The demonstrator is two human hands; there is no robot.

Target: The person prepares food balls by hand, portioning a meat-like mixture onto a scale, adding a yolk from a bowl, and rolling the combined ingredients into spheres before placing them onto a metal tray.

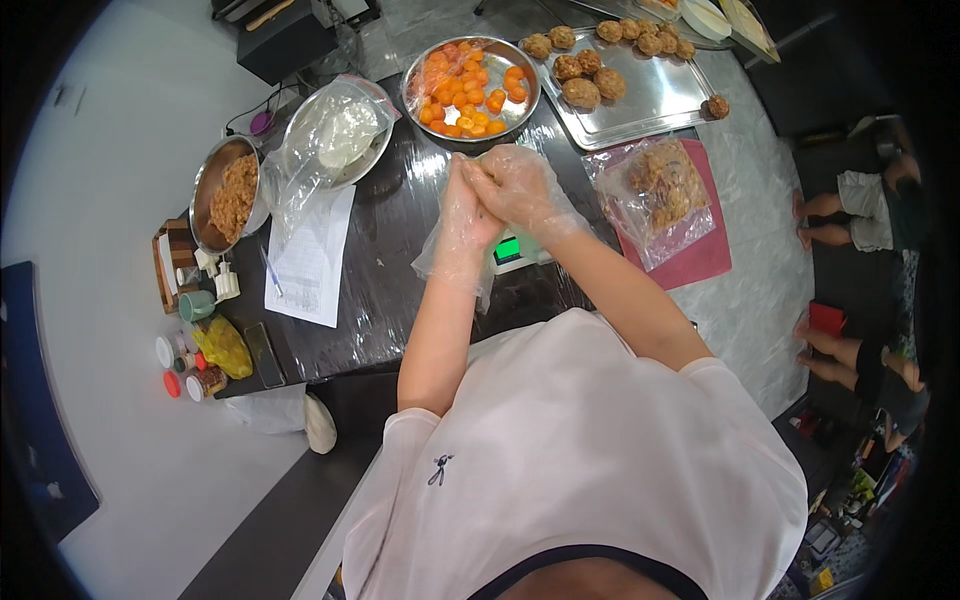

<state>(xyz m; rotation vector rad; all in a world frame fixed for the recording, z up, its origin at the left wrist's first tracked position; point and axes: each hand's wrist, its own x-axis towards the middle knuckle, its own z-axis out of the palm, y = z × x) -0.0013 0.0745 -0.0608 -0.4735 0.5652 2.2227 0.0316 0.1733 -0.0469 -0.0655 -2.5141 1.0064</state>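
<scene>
Both hands wear clear plastic gloves and are cupped together above a kitchen scale [508, 249] with a green-lit display. My left hand [474, 201] meets my right hand [517, 184] at the palms and fingers; whatever lies between them is hidden. Just beyond is a round steel pan [531, 101] of orange egg yolks [469, 82], partly covered by clear film. A metal tray [637, 112] at the upper right carries several brown balls of filling [581, 93]. Right of my hands, a bag of chunky brown mixture [664, 184] rests on a red mat [709, 247].
Left on the dark table [367, 285] are a steel bowl of minced filling [232, 199], a bowl under a plastic bag [337, 135], a paper sheet [319, 262] with a pen, and a phone [265, 355]. Jars and a green mug [196, 306] stand nearby. Two people [870, 210] are far right.
</scene>
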